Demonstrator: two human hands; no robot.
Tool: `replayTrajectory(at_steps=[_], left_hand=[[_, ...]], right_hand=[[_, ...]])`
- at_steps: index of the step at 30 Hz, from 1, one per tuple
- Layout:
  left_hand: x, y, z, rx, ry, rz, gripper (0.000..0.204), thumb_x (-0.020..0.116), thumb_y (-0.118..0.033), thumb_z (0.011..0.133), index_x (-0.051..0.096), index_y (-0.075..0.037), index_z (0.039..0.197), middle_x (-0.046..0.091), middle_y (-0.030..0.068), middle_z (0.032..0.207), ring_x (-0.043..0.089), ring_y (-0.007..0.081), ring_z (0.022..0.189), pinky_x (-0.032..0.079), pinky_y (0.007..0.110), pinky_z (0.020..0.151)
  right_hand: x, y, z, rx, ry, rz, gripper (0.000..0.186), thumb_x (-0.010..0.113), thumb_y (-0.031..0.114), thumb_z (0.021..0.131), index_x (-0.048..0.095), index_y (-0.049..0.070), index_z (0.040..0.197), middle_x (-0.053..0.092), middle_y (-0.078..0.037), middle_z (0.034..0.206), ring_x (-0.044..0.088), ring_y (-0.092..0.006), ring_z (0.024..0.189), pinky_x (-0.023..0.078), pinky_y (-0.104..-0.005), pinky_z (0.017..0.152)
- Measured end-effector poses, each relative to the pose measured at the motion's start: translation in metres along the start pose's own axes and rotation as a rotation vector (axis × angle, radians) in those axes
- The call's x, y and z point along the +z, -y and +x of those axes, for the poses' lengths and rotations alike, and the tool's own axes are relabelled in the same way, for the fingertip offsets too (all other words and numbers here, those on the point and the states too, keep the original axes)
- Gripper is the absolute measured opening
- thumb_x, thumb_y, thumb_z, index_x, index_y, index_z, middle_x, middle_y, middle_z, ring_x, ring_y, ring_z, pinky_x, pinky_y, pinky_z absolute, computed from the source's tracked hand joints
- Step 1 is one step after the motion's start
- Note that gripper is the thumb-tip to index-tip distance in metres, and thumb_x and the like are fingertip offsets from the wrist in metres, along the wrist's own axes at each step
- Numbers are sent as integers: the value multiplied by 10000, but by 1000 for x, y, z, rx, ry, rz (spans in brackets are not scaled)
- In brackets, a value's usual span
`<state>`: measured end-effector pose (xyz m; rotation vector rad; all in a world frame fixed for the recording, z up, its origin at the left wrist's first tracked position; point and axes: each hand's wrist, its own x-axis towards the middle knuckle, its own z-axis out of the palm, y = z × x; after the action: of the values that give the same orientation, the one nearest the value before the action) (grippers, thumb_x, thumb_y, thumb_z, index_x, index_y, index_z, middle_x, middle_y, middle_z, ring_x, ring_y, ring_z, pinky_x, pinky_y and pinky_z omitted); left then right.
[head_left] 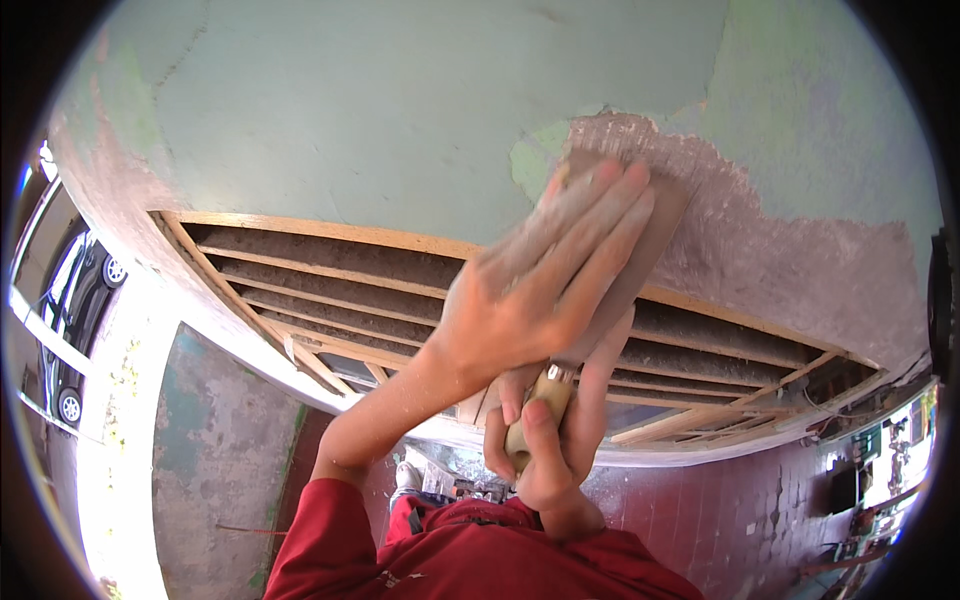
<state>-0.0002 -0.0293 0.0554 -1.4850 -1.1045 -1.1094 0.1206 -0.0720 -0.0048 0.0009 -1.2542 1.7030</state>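
My left hand (530, 275) lies with fingers stretched out on the flat metal blade (660, 230) of a scraper, against the painted wall. My right hand (545, 465), below it, grips the scraper's pale handle (538, 410). Under the blade's tip is a rough grey-brown patch (750, 235) bordered by pale green paint (340, 120). Part of the blade is hidden behind my left hand.
A slatted wooden vent (290, 260) crosses the wall below the patch. Farther down are a mottled grey-green panel (210, 430) and a red floor (710, 520). Dark cars (75, 320) show at the far left, and assorted objects (850, 490) stand at the far right.
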Motion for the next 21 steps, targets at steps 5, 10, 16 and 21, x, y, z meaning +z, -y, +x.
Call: replayTrajectory(at_steps=[5, 10, 16, 21], left_hand=[[0, 3, 6, 8, -16, 36, 398, 754, -29, 775, 736, -39, 1172, 735, 105, 1214, 707, 275, 1151, 607, 378, 961], [-1, 0, 0, 3, 3, 46, 387, 753, -24, 782, 733, -32, 1169, 738, 108, 1205, 709, 276, 1148, 609, 380, 945], [1, 1, 2, -10, -42, 30, 387, 758, -16, 768, 731, -21, 1154, 739, 113, 1200, 710, 278, 1147, 608, 382, 942], [-3, -8, -13, -43, 38, 48, 386, 749, -10, 770, 728, -18, 1155, 736, 118, 1201, 711, 280, 1140, 609, 383, 937]], right_hand=[[-3, 3, 7, 13, 62, -34, 852, 366, -28, 955, -190, 35, 1598, 566, -156, 925, 449, -72, 467, 344, -196, 360], [-6, -1, 0, 21, 54, -25, 845, 360, -47, 962, -193, 27, 1596, 576, -161, 931, 462, -67, 453, 334, -194, 366], [-6, 4, 6, 28, 63, -9, 863, 372, -54, 959, -205, 38, 1595, 575, -172, 938, 464, -69, 444, 332, -194, 356], [-14, -7, -8, 35, 59, -33, 862, 390, -37, 974, -208, 31, 1592, 575, -174, 935, 473, -78, 442, 337, -199, 359]])
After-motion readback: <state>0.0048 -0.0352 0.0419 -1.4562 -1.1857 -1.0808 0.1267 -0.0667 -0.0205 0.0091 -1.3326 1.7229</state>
